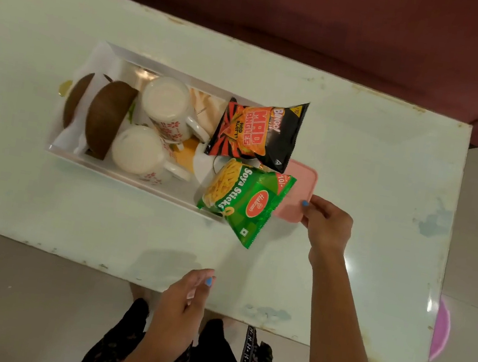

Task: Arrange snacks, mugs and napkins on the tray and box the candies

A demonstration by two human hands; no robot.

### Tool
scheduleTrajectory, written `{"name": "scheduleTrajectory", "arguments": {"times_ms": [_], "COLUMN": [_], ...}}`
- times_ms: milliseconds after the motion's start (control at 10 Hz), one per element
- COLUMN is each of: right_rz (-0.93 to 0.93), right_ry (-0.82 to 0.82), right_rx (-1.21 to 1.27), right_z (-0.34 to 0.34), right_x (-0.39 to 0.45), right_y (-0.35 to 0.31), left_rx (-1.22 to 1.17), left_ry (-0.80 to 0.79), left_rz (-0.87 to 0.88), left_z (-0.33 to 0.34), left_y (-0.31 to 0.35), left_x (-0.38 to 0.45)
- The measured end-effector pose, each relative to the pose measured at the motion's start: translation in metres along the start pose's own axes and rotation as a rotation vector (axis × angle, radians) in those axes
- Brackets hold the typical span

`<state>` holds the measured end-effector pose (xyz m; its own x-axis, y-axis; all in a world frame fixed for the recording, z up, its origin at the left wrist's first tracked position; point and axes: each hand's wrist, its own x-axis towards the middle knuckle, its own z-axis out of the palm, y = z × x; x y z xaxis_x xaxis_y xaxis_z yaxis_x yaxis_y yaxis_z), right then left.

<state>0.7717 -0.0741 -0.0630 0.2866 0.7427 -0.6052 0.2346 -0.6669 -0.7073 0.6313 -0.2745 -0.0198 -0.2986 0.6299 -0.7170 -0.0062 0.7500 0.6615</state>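
A clear tray (85, 162) on the white table holds two white mugs (165, 104) (140, 150), two brown bowls (106, 117) on white napkins, a black and orange snack packet (257, 131) and a green snack packet (244, 200). Both packets hang over the tray's right end. A pink box (300, 187) lies just right of the tray, partly under the packets. My right hand (327, 225) grips the pink box at its near right corner. My left hand (182, 305) hovers at the table's near edge, fingers loosely apart, holding nothing. No candies are visible.
The white table (372, 176) has worn, chipped edges. A dark red sofa (347, 26) runs along its far side. A pink round object (442, 329) lies on the floor beyond the table's right end. My dark patterned clothing (204, 361) is below.
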Motion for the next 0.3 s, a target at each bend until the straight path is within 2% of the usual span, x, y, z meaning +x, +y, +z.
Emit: {"name": "scheduleTrajectory", "arguments": {"times_ms": [200, 300], "right_rz": [-0.012, 0.026], "right_ry": [0.054, 0.146], "right_rx": [-0.031, -0.052], "right_z": [0.017, 0.020], "right_x": [-0.005, -0.026], "right_y": [-0.009, -0.002], "left_rx": [0.025, 0.103], "left_ry": [0.031, 0.017], "left_rz": [0.008, 0.045], "left_z": [-0.056, -0.087], "left_y": [-0.002, -0.003], "left_x": [0.012, 0.015]}}
